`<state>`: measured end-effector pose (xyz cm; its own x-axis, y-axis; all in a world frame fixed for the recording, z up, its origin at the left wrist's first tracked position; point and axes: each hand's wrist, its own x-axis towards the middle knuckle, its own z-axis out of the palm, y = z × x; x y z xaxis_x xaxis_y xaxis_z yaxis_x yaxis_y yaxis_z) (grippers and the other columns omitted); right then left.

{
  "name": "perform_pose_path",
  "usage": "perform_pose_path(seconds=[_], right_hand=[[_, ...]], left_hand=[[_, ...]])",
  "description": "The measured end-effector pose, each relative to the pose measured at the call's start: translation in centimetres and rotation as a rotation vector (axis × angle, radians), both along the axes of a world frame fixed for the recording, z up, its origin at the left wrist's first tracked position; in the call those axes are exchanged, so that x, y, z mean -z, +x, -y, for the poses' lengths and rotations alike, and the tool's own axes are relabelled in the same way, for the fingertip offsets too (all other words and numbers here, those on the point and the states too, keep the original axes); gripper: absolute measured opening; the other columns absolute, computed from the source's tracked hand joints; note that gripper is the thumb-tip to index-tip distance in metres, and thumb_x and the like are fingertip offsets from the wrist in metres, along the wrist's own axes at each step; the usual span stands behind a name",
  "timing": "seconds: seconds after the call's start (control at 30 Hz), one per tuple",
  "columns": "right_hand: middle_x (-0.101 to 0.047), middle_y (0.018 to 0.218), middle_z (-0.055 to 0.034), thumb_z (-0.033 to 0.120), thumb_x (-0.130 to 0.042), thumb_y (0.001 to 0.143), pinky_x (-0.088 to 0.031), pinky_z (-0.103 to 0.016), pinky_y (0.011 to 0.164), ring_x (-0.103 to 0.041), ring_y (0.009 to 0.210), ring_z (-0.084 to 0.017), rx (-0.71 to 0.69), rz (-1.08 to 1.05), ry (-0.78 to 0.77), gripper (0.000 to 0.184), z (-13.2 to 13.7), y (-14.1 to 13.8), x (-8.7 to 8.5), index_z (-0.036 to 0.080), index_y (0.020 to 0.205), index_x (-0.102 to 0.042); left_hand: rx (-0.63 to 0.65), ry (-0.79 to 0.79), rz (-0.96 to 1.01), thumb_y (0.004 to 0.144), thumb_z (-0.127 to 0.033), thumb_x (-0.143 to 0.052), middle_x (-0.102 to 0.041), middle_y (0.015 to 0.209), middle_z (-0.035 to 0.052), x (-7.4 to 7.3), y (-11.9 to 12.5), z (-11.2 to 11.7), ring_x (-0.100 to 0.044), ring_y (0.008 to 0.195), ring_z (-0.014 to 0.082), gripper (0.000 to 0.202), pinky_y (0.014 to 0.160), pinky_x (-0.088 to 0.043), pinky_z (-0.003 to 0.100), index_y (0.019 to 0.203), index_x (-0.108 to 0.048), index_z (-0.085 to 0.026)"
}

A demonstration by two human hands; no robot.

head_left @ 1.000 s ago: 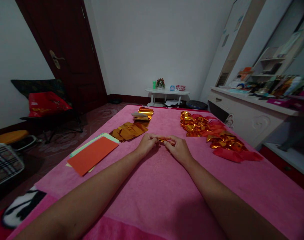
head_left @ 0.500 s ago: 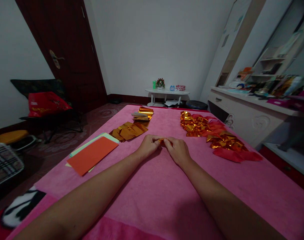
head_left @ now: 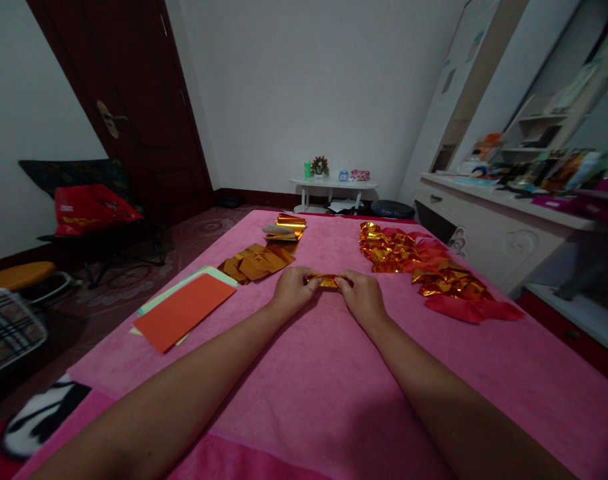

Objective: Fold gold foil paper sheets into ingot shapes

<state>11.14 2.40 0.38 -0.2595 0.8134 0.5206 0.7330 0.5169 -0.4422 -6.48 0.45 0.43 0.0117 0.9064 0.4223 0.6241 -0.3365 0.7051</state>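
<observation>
Gold foil strip (head_left: pixel 328 281) lies at the centre of the worktop, over the pink cloth (head_left: pixel 309 387). Cannot tell whether it touches the cloth.

Long axis: left to right, across the line of the forearms.

Left hand (head_left: pixel 291 290) is pinched on the strip's left end and right hand (head_left: pixel 365 297) on its right end. The hands are close together, with only the short middle of the strip showing between them. The strip sits midway, so neither hand is nearer.

Around:
- Flat gold sheets (head_left: pixel 257 261) lie near the left hand, beyond it and to the left.
- A foil roll (head_left: pixel 287 227) lies farther back.
- Orange paper (head_left: pixel 184 310) tops a pale stack, well apart to the left.
- A row of gold-and-red pieces (head_left: pixel 424 267) lies beyond the right hand, to the right and not touching it.
</observation>
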Motion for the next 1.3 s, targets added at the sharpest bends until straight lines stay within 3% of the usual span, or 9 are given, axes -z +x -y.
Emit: perform_pose_path(seconds=[0.13, 0.37, 0.53, 0.7, 0.87, 1.1, 1.3], right_hand=[[-0.070, 0.090, -0.0064, 0.022, -0.048, 0.086, -0.043, -0.027, 0.075, -0.063, 0.082, -0.019, -0.072, -0.005, 0.092, 0.021, 0.3, -0.1, -0.2, 0.020, 0.090, -0.068], [-0.069, 0.077, -0.0028, 0.023, -0.053, 0.082, -0.041, -0.025, 0.064, -0.061, 0.068, -0.016, -0.018, -0.024, 0.077, 0.015, 0.6, -0.4, -0.3, 0.021, 0.086, -0.067], [-0.069, 0.078, -0.0028, 0.025, -0.052, 0.084, -0.040, -0.023, 0.063, -0.061, 0.069, -0.015, -0.002, -0.038, 0.047, 0.016, 0.1, -0.1, -0.1, 0.021, 0.088, -0.067], [-0.070, 0.078, -0.0044, 0.034, -0.052, 0.085, -0.036, -0.024, 0.060, -0.062, 0.070, -0.016, 0.132, 0.095, -0.060, 0.020, 0.0, 0.1, -0.3, 0.021, 0.087, -0.067], [-0.070, 0.075, -0.0055, 0.038, -0.048, 0.087, -0.031, -0.026, 0.056, -0.062, 0.070, -0.018, 0.178, 0.306, -0.026, 0.026, 0.3, 0.0, -0.5, 0.022, 0.080, -0.068], [-0.068, 0.072, -0.0048, 0.049, -0.044, 0.089, -0.030, -0.026, 0.055, -0.062, 0.068, -0.018, 0.211, 0.333, -0.034, 0.036, 0.4, -0.1, -0.5, 0.022, 0.080, -0.067], [-0.070, 0.076, -0.0074, 0.048, -0.029, 0.094, -0.033, -0.027, 0.059, -0.064, 0.072, -0.019, 0.226, 0.360, -0.076, 0.048, 1.0, -0.4, -1.1, 0.022, 0.083, -0.068]], left_hand=[[0.040, 0.037, -0.040, 0.077, -0.021, -0.054, -0.071, 0.081, 0.0064, 0.2, 0.1, -0.2, -0.058, 0.070, 0.0154, 0.024, 0.067, -0.041, 0.025, 0.089, -0.074, -0.017], [-0.065, 0.131, -0.066, 0.077, -0.022, -0.055, -0.070, 0.085, 0.0058, -0.3, 0.3, 0.2, -0.059, 0.076, 0.0156, 0.022, 0.069, -0.040, 0.024, 0.090, -0.071, -0.016], [-0.204, -0.005, -0.418, 0.085, -0.033, -0.043, -0.068, 0.076, 0.0075, -0.9, 0.2, 0.9, -0.058, 0.069, 0.0178, 0.032, 0.060, -0.034, 0.027, 0.079, -0.069, -0.017], [-0.212, -0.042, -0.618, 0.088, -0.035, -0.038, -0.070, 0.082, 0.0098, -1.1, 0.4, 1.3, -0.061, 0.075, 0.0199, 0.036, 0.062, -0.034, 0.029, 0.082, -0.069, -0.018], [-0.216, -0.073, -0.663, 0.091, -0.054, -0.027, -0.070, 0.085, 0.0122, -1.3, 0.6, 1.3, -0.063, 0.078, 0.0224, 0.056, 0.064, -0.036, 0.030, 0.085, -0.069, -0.017], [-0.226, -0.096, -0.705, 0.092, -0.052, -0.024, -0.070, 0.087, 0.0137, -1.3, 0.7, 1.1, -0.063, 0.080, 0.0234, 0.058, 0.066, -0.038, 0.031, 0.087, -0.070, -0.016], [-0.268, -0.116, -0.681, 0.092, -0.054, -0.024, -0.070, 0.085, 0.0139, -1.5, 0.7, 1.3, -0.063, 0.079, 0.0225, 0.061, 0.066, -0.037, 0.030, 0.088, -0.071, -0.016]])
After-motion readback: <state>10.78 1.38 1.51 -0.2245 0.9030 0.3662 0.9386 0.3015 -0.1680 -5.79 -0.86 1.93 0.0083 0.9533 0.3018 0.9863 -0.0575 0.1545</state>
